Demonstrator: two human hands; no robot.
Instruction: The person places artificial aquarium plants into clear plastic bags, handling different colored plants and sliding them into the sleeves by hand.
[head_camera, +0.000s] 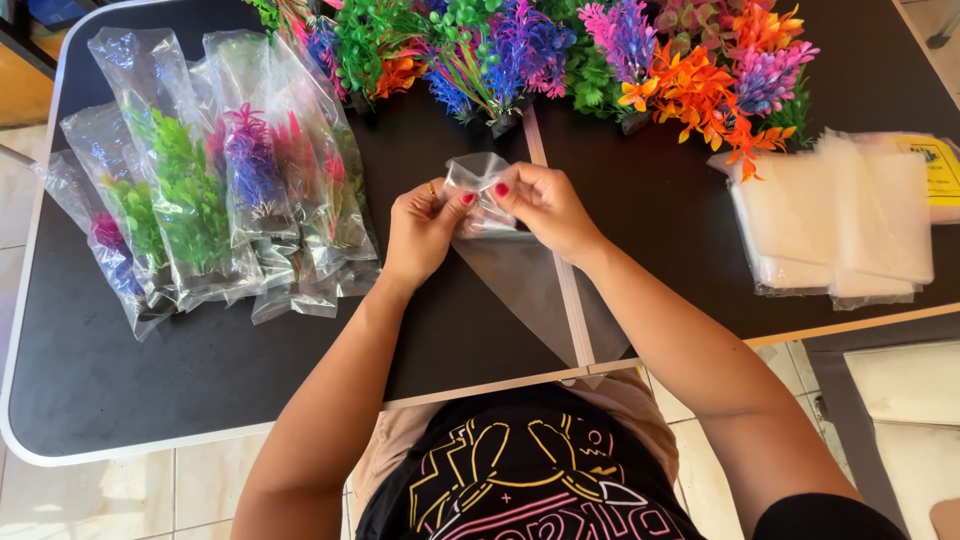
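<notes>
Black cloth with a bright line drawing covers the person's chest at six o'clock, nearest the lens, and both bare forearms rise from it toward the middle of the view.

Beneath them lie two black tables (90, 380) pushed together, pale-edged, their seam running from twelve toward six, over a light tiled floor (120, 495). Along the far edge, from eleven to one o'clock, a row of loose plastic plants (560, 55) shows green, purple, pink and orange. At nine to ten o'clock lies a fanned heap of bagged plants (210, 190), each in clear wrap. At three o'clock sits a stack of empty clear bags (840, 215).

At the centre, the left hand (422, 232) and the right hand (545, 208) meet, wrists bent inward, knuckles up. Each pinches between thumb and fingertips one side of the mouth of a clear plastic bag (520, 280). The mouth is crumpled and points toward twelve; the bag's long axis runs from there down toward five o'clock, its body lying flat on the tabletop across the seam.
</notes>
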